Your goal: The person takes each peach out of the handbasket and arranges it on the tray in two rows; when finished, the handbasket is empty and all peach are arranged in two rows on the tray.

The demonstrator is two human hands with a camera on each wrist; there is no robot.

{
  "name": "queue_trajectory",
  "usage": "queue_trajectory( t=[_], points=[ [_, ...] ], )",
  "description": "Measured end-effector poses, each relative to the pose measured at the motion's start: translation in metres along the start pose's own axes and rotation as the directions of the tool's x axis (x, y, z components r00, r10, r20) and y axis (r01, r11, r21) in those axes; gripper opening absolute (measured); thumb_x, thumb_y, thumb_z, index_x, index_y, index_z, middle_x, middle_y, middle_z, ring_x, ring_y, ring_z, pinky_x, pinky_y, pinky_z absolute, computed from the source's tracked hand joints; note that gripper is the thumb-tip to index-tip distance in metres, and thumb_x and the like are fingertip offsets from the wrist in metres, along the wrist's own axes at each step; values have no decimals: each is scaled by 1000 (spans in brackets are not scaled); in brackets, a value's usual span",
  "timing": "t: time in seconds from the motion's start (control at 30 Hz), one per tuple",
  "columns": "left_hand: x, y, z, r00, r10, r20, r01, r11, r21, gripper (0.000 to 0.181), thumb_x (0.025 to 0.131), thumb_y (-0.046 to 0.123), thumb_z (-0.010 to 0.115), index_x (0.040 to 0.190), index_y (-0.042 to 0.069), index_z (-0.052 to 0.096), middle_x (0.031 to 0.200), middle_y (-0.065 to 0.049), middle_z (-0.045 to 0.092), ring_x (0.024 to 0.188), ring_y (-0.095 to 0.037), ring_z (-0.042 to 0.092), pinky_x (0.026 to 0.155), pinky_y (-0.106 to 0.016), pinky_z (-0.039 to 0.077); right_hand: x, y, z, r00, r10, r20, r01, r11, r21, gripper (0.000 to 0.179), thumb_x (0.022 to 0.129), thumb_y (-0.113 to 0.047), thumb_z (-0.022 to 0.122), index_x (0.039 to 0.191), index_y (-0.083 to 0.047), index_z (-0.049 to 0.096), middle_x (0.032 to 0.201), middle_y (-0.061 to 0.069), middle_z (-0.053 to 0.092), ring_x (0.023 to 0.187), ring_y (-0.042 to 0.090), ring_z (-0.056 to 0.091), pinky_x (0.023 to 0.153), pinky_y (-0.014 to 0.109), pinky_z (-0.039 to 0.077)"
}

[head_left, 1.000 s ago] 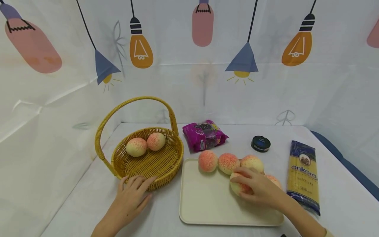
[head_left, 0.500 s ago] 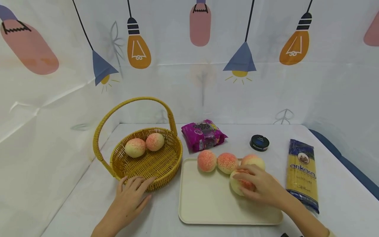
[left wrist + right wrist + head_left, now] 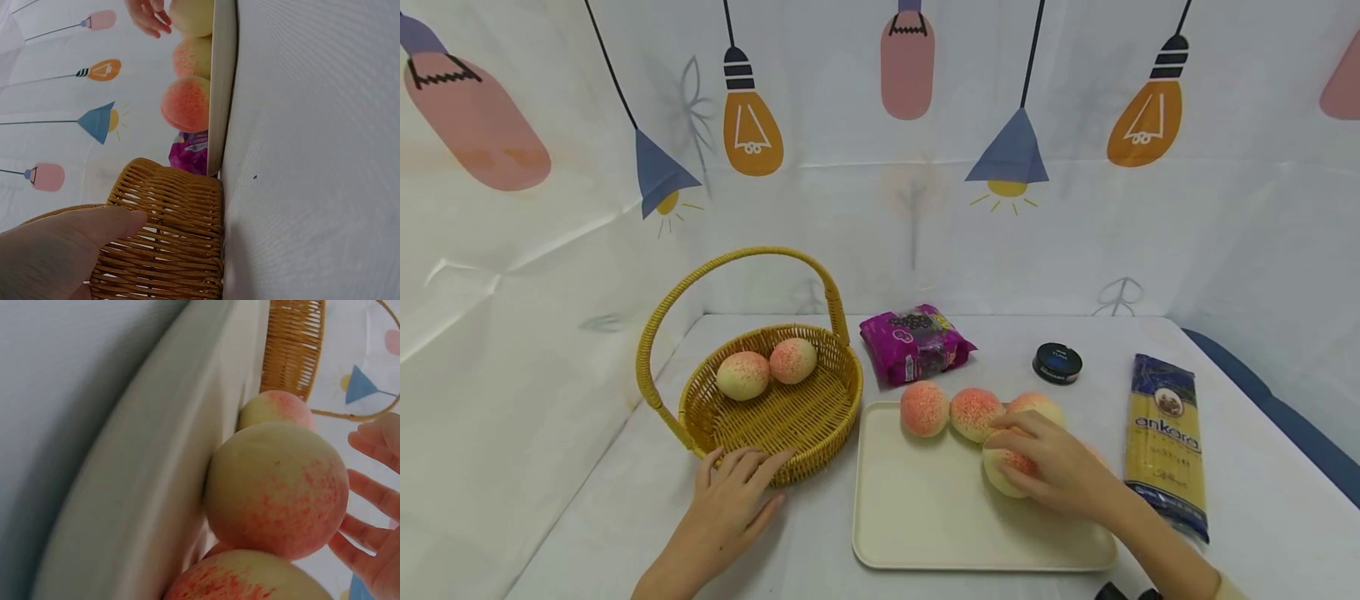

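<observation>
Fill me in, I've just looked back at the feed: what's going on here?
A person has both hands out over some peaches. The left hand rests at the near rim of a wicker basket with two peaches inside. The right hand hangs over one peach on a cream tray; whether it touches it, I can't tell. More peaches sit toward the tray's far edge.

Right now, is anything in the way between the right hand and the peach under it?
No, nothing visible stands between them: the right hand reaches over the front peach, with other peaches only beside and behind.
</observation>
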State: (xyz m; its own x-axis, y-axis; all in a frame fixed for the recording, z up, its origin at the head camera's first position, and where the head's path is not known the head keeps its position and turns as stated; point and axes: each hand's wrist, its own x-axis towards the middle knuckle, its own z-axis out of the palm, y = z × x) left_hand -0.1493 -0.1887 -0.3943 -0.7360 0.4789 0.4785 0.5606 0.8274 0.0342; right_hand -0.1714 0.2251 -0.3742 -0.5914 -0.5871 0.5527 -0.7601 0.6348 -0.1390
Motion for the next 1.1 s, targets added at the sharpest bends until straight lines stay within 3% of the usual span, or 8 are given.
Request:
queue_trajectory(
  t=[0.17,0.4,0.7,0.9,1.0,1.1],
  points=[
    [0,0,0,1000,-7,2,7,1000,2,56,71,22,77,123,19,55,97,4,55,99,-21,50,91,-55,24,11,-6,1,1000,-12,10,12,1000,24,29,78,-15,70,106,-19,66,110,0,58,103,18,54,86,35,45],
    [0,1,0,1000,-18,13,18,1000,1,56,72,22,77,124,19,55,97,3,55,99,-22,49,91,-55,23,35,-11,8,990,-140,-14,140,989,46,20,84,-20,63,104,-18,66,106,1,59,96,14,55,76,28,48],
    [0,0,0,999,-27,26,27,1000,-5,56,72,22,77,124,19,55,98,4,55,100,-21,49,91,-56,24,65,-27,13,981,-195,17,194,980,42,26,79,-16,67,105,-17,61,116,7,56,106,22,53,83,40,47],
    [-1,1,1,1000,-21,20,21,1000,0,57,72,22,78,124,20,55,98,4,55,100,-21,49,91,-56,25,85,-38,19,964,-267,7,266,961,79,31,79,-13,68,109,-17,62,120,5,52,106,20,52,78,30,49],
    [-1,1,0,1000,-21,23,21,1000,-2,57,72,22,78,124,20,55,98,4,55,100,-21,49,91,-56,24,95,-44,22,966,-256,46,251,964,88,34,81,-15,67,114,-17,61,123,6,51,106,20,51,78,28,49],
    [-1,1,0,999,-24,29,25,1000,-3,58,72,22,78,125,21,54,98,5,55,101,-21,49,92,-55,23,105,-50,25,967,-238,91,232,970,73,34,83,-18,66,116,-18,60,126,6,51,107,19,51,87,34,46]
  ],
)
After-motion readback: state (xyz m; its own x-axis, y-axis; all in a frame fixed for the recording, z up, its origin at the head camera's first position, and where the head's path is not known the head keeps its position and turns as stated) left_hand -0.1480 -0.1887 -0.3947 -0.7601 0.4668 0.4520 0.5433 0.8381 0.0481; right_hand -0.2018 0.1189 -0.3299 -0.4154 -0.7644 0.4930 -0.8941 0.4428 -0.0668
